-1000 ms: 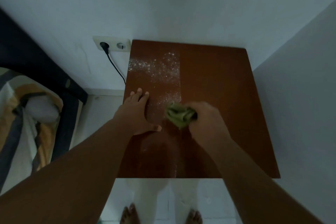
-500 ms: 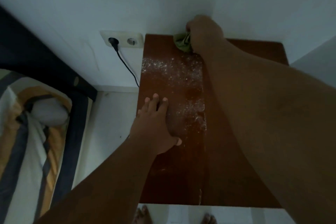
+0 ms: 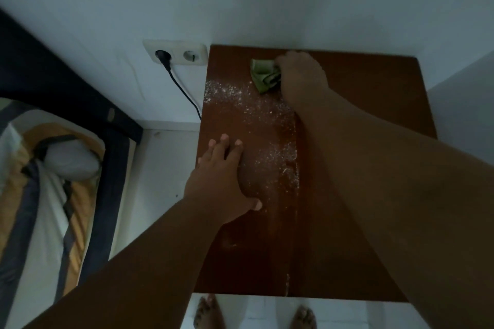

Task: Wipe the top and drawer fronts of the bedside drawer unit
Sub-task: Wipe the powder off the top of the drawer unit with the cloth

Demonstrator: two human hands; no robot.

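One green cloth [image 3: 264, 75] — bunched in right grip [image 3: 300, 77]

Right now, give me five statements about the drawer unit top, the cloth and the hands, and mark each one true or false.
1. The right hand grips the green cloth near the back edge of the drawer unit top. True.
2. The left hand is lifted clear of the top. False: it lies flat on the top near the left edge.
3. White powder remains on the left half of the top. True.
4. Both sockets of the wall outlet hold plugs. False: only the left one holds the black plug.
5. The cloth is red. False: it is green.
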